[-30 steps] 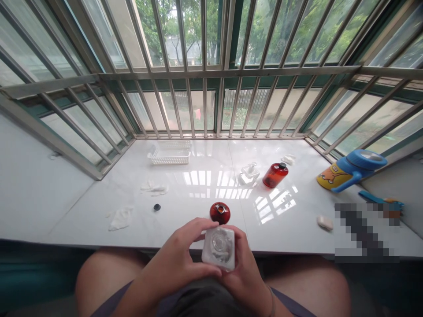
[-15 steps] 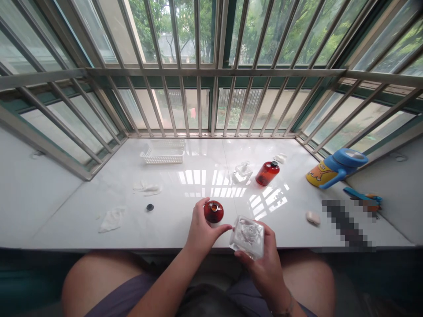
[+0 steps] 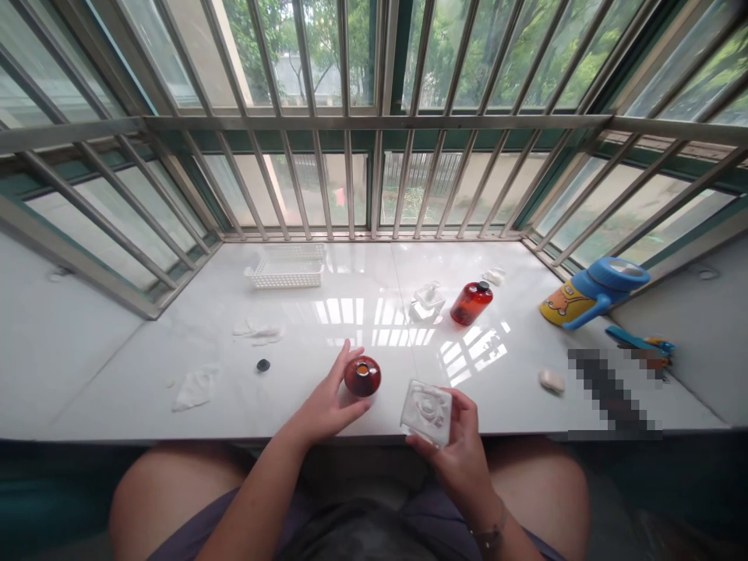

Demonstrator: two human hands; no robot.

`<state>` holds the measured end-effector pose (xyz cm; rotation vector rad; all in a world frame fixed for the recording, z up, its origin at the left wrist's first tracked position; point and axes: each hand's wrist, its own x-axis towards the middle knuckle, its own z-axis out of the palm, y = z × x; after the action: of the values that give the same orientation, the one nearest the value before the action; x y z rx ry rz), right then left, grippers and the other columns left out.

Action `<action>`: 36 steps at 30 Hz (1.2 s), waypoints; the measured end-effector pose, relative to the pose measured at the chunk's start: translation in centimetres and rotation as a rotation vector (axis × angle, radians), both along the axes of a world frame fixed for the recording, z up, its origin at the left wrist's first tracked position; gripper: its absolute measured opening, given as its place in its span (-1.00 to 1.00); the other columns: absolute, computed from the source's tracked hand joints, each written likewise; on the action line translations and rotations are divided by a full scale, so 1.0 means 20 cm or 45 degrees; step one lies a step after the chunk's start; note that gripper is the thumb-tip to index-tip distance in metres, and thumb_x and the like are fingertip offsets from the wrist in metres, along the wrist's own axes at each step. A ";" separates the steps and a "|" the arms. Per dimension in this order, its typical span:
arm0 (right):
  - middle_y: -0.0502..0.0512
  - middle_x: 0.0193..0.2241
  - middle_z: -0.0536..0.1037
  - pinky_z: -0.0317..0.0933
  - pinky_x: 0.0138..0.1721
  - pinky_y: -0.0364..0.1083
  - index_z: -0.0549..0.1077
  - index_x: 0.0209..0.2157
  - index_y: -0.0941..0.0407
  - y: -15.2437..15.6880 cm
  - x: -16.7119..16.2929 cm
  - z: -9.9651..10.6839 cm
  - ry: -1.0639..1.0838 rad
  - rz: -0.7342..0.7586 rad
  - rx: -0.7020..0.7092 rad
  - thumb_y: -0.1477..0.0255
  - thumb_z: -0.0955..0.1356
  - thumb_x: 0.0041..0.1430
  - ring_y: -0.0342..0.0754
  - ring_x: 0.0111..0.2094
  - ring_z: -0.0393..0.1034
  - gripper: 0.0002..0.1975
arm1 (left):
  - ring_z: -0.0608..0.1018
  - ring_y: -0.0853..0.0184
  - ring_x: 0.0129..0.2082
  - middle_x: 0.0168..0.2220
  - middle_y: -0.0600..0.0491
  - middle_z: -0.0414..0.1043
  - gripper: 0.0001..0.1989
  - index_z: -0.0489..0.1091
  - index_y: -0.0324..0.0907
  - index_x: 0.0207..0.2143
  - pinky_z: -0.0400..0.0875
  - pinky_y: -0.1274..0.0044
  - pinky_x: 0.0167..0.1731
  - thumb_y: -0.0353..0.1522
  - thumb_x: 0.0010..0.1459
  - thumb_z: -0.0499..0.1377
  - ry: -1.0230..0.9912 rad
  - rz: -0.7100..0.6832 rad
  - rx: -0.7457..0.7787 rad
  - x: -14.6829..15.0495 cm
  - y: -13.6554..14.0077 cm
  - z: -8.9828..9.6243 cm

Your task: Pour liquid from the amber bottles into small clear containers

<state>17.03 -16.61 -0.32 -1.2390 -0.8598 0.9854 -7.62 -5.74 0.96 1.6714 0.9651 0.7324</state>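
Observation:
My left hand (image 3: pixel 327 401) is curled loosely around the left side of an uncapped reddish-brown bottle (image 3: pixel 363 377), thumb in front and fingers behind. The bottle stands upright near the counter's front edge, its open neck facing up. My right hand (image 3: pixel 459 444) grips a square clear glass container (image 3: pixel 426 411) with a rose-like relief on the face toward me. It is tilted just right of the bottle, apart from it. A small black cap (image 3: pixel 263 365) lies on the counter to the left.
A second reddish bottle (image 3: pixel 471 304), capped, leans beside a small clear glass bottle (image 3: pixel 428 301). A white basket (image 3: pixel 286 269) stands at the back left. Crumpled tissues (image 3: pixel 195 388) lie at left. A blue-yellow cup (image 3: pixel 593 292) and beige block (image 3: pixel 552 381) are at right.
My left hand and the reddish-brown bottle have shifted left, and the thumb has drawn back toward the bottle. My right hand has moved slightly left with the glass container.

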 end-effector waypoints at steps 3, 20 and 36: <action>0.22 0.14 0.54 0.56 0.02 0.10 0.25 0.21 -0.07 0.02 -0.01 -0.03 -0.008 0.050 0.028 0.14 0.69 -0.02 0.16 0.06 0.59 -0.13 | 0.21 -0.07 0.54 0.57 -0.25 0.02 0.31 -0.31 0.07 0.58 0.11 0.02 0.50 -0.19 0.08 0.55 -0.073 0.093 -0.006 0.01 -0.02 -0.07; 0.23 0.27 0.46 0.47 0.24 0.16 0.33 0.26 -0.06 0.10 0.06 -0.13 -0.319 0.169 0.095 0.22 0.65 0.08 0.20 0.22 0.51 -0.21 | 0.52 0.02 0.30 0.31 -0.07 0.43 -0.15 0.26 0.05 0.36 0.45 0.17 0.32 -0.26 0.09 0.53 0.364 0.106 0.345 -0.07 -0.08 0.13; 0.20 0.22 0.50 0.40 0.28 0.21 0.37 0.30 -0.07 0.14 0.08 -0.10 -0.795 0.269 0.308 0.28 0.60 0.20 0.21 0.27 0.44 -0.31 | 0.55 0.00 0.22 0.23 -0.06 0.49 -0.26 0.35 0.04 0.29 0.47 0.17 0.27 -0.36 0.09 0.49 0.428 -0.043 0.385 -0.10 -0.10 0.20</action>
<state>18.69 -13.77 -2.23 -1.2763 -1.5745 0.6267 -9.69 -7.70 4.89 2.1186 1.0947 0.6072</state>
